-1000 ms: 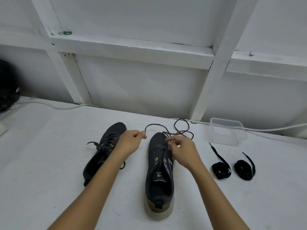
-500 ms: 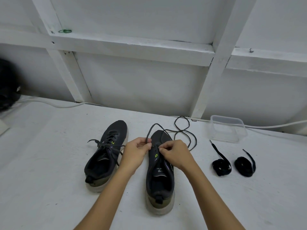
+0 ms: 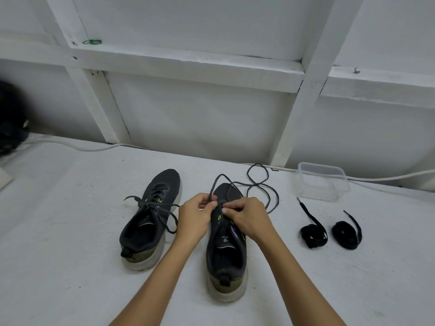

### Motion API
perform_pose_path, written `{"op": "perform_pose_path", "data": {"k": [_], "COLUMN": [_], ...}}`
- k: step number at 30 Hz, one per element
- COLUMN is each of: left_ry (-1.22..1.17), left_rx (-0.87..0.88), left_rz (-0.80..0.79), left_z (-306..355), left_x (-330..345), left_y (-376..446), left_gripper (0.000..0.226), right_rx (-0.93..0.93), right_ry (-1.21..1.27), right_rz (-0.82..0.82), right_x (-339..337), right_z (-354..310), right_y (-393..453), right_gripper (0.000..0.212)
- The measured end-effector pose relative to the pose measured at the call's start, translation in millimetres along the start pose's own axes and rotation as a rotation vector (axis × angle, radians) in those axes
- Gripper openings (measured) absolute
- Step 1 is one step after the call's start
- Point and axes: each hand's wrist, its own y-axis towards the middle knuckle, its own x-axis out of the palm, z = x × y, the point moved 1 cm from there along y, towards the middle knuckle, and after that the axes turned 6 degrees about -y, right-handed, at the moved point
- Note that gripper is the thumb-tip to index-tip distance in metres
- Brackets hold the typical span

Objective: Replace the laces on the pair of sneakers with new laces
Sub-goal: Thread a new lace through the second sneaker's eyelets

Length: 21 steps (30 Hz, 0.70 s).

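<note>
Start at your left: the left sneaker [image 3: 150, 222] lies toe away from you, its old lace still threaded and loosely tied (untouched, by the look of it). Just right of it your left hand [image 3: 195, 216] has its fingers curled, pinching the old lace [image 3: 262, 184] where it leaves the upper of the right sneaker [image 3: 226, 245]. That shoe's long axis runs straight away from you, heel nearest, toe toward the wall. Your right hand [image 3: 248, 217] sits over the eyelet rows, fingertips pinched on the lace at the tongue and touching the left hand's fingers. From the pinch the freed lace runs up over the toe and loops away to the right on the white tabletop [image 3: 70, 255]. So the slack lies forward and right of your fingers, and the crossings left to undo appear to lie under and just below your hands; I judge you pull toward the toe. Further right, well apart, the two coiled new laces [image 3: 314, 234] wait in front of the clear plastic container [image 3: 322, 182], nearer your right hand.
</note>
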Motion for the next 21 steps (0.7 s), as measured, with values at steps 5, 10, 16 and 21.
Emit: {"op": "perform_pose_path", "data": {"k": [5, 10, 16, 21], "left_ry": [0.019, 0.068, 0.109, 0.213], "left_rx": [-0.026, -0.052, -0.026, -0.044], "left_rz": [0.007, -0.031, -0.014, -0.040], "left_z": [-2.9, -5.7, -0.4, -3.5], "left_x": [0.7, 0.1, 1.0, 1.8], "left_y": [0.3, 2.4, 2.1, 0.8], "left_gripper": [0.013, 0.011, 0.018, 0.008], "right_rx": [-0.042, -0.051, -0.083, -0.086], "right_ry": [-0.067, -0.190, -0.164, -0.171], "right_rz": [0.000, 0.032, 0.106, 0.100], "right_x": [3.0, 5.1, 9.4, 10.6], "right_z": [-3.5, -12.2, -6.9, -7.4], "right_y": [1.2, 6.0, 1.4, 1.9], "right_gripper": [0.022, 0.018, 0.016, 0.017]}}
